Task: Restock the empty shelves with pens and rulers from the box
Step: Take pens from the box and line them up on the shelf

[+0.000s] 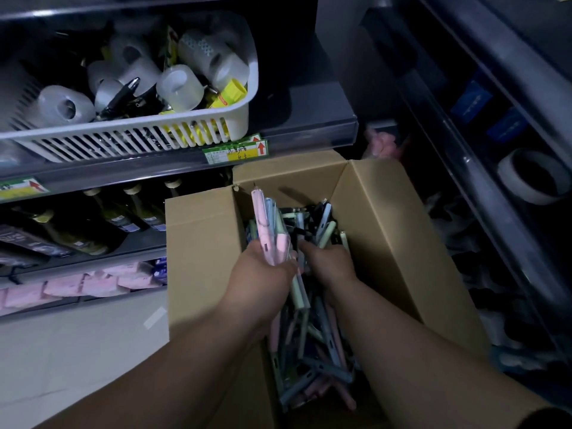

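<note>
Gathering is the step in hand, seen from the head camera, the only view. A cardboard box (387, 230) stands open on the floor (77, 351), its bottom heaped with pens (312, 345) in pink, pale green, blue and grey. The left hand (266, 267) holds a bundle of pens (267, 230), pink ones on top, tips pointing up and away. Its fingers are closed round the lower ends. The right hand (329, 263) is just beside it, dug into the heap. Its fingers are hidden among the pens, so I cannot tell whether they grasp anything or lie loose. No ruler can be picked out in the box.

The next move, as I judge it, calls for the right hand to add what it finds to the bundle. Then comes a lift clear of the box flaps and up to a shelf. The dark shelf board (309, 113) just right of the white basket (139, 140) looks a likely place. A loose bundle may splay and drop pens on the way.

The basket holds clear tape rolls (179, 85). On the front edge of that board sits a green and yellow price tag (235, 150) with red arrows pointing up and some handwriting, of which only digits like 4.5 can be made out. Another tag (23, 188) further left is too blurred to read. Bottles (117, 212) stand one level lower, and their labels cannot be read.
</note>
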Available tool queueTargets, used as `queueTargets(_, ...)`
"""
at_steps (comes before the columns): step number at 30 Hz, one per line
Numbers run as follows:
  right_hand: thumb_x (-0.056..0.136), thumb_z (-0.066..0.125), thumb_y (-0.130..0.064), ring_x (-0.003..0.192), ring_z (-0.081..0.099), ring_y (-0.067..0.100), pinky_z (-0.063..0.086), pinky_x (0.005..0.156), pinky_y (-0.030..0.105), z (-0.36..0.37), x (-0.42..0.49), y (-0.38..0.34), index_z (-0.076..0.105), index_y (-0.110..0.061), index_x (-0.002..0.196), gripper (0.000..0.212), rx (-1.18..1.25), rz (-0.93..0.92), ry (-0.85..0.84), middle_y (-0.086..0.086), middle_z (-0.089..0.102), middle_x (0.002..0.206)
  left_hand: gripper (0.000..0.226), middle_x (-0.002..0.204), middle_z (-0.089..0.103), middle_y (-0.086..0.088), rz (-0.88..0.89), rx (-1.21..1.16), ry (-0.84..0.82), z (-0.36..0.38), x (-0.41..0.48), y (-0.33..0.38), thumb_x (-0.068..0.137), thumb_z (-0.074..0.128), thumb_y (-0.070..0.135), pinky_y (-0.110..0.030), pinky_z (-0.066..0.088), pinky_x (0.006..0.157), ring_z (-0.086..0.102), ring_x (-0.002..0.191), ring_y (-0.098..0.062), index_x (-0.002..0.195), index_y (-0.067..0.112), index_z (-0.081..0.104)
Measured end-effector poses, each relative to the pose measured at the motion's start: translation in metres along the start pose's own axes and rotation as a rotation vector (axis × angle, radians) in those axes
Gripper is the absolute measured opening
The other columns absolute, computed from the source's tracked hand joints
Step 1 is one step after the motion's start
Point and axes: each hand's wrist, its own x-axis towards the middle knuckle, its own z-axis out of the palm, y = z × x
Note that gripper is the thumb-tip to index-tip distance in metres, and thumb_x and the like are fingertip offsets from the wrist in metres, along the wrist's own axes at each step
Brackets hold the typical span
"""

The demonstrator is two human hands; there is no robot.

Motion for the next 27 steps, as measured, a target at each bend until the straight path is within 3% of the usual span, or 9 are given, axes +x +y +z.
queueTargets(2, 0.076, 0.066, -0.04, 0.088, 0.068, 0.029, 0.054, 0.08, 0.038, 0.0, -0.001, -0.004, 0.069, -0.009, 0.106, 0.043, -0.011, 0.01, -0.006, 0.01, 0.071, 0.095, 0.018, 0.093, 0.07, -0.004, 0.023, 0.026, 0.027, -0.006, 0.001, 0.003, 0.086, 0.065, 0.017, -0.04, 0.057, 0.081, 0.068, 0.086, -0.02, 0.104, 0.019, 0.06)
queueTargets(5, 0.078, 0.057, -0.045, 0.087, 0.065, 0.032, 0.051, 0.079, 0.038, 0.001, 0.001, -0.012, 0.065, -0.01, 0.107, 0.046, 0.132, 0.114, -0.026, 0.013, 0.066, 0.093, 0.016, 0.093, 0.07, -0.002, 0.027, 0.03, 0.041, -0.013, 0.003, 0.008, 0.088, 0.066, 0.02, -0.031, 0.055, 0.073, 0.067, 0.084, -0.018, 0.103, 0.019, 0.061)
queueTargets(9, 0.091, 0.049, -0.06, 0.117, 0.054, 0.032, 0.044, 0.096, 0.04, -0.002, 0.013, -0.026, 0.047, -0.015, 0.14, 0.065, 0.277, 0.222, -0.097, 0.011, 0.054, 0.13, 0.018, 0.094, 0.068, -0.004, -0.014, 0.014, 0.022, -0.012, 0.007, 0.011, 0.089, 0.064, 0.017, -0.029, 0.052, 0.069, 0.066, 0.084, -0.019, 0.106, 0.018, 0.06)
queueTargets(11, 0.087, 0.049, -0.068, 0.121, 0.055, 0.033, 0.046, 0.099, 0.045, 0.003, 0.021, -0.031, 0.048, -0.015, 0.141, 0.075, 0.319, 0.266, -0.163, 0.011, 0.053, 0.138, 0.018, 0.093, 0.068, -0.007, -0.032, 0.006, 0.022, -0.009, 0.01, 0.011, 0.088, 0.064, 0.016, -0.031, 0.053, 0.069, 0.066, 0.082, -0.021, 0.105, 0.016, 0.06)
queueTargets(14, 0.079, 0.061, -0.065, 0.099, 0.065, 0.032, 0.054, 0.074, 0.038, 0.018, 0.038, -0.027, 0.061, -0.014, 0.125, 0.069, 0.254, 0.29, -0.227, 0.014, 0.064, 0.119, 0.021, 0.094, 0.068, -0.009, -0.04, 0.005, 0.012, -0.006, 0.014, 0.01, 0.085, 0.064, 0.013, -0.036, 0.055, 0.074, 0.066, 0.083, -0.024, 0.105, 0.014, 0.059)
queueTargets(17, 0.086, 0.065, -0.038, 0.055, 0.064, 0.024, 0.046, 0.047, 0.023, 0.016, 0.038, -0.028, 0.067, -0.011, 0.103, 0.033, 0.134, 0.256, -0.259, 0.01, 0.067, 0.072, 0.023, 0.093, 0.067, -0.007, -0.042, 0.008, -0.004, -0.005, 0.015, 0.01, 0.086, 0.064, 0.012, -0.032, 0.054, 0.067, 0.066, 0.08, -0.022, 0.107, 0.016, 0.057)
queueTargets(19, 0.088, 0.066, -0.032, 0.041, 0.058, 0.019, 0.045, 0.042, 0.022, 0.008, 0.034, -0.025, 0.067, -0.013, 0.095, 0.02, 0.129, 0.276, -0.331, 0.005, 0.063, 0.056, 0.022, 0.091, 0.067, -0.006, -0.048, 0.0, -0.012, -0.006, 0.016, 0.009, 0.086, 0.063, 0.012, -0.029, 0.05, 0.061, 0.064, 0.076, -0.021, 0.107, 0.017, 0.057)
queueTargets(24, 0.089, 0.063, -0.016, 0.041, 0.058, 0.018, 0.046, 0.043, 0.023, -0.011, 0.01, -0.02, 0.067, -0.009, 0.082, 0.01, 0.098, 0.242, -0.328, 0.008, 0.064, 0.058, 0.024, 0.095, 0.068, -0.011, -0.071, 0.003, -0.016, -0.007, 0.012, 0.013, 0.083, 0.065, 0.01, -0.039, 0.056, 0.075, 0.065, 0.083, -0.028, 0.106, 0.014, 0.058)
queueTargets(27, 0.087, 0.068, -0.017, 0.051, 0.059, 0.021, 0.045, 0.046, 0.025, -0.02, -0.003, -0.018, 0.07, -0.007, 0.089, 0.01, 0.059, 0.179, -0.289, 0.011, 0.068, 0.072, 0.025, 0.095, 0.069, -0.01, -0.077, 0.007, -0.02, -0.008, 0.006, 0.016, 0.083, 0.064, 0.01, -0.044, 0.057, 0.081, 0.067, 0.085, -0.028, 0.107, 0.015, 0.058)
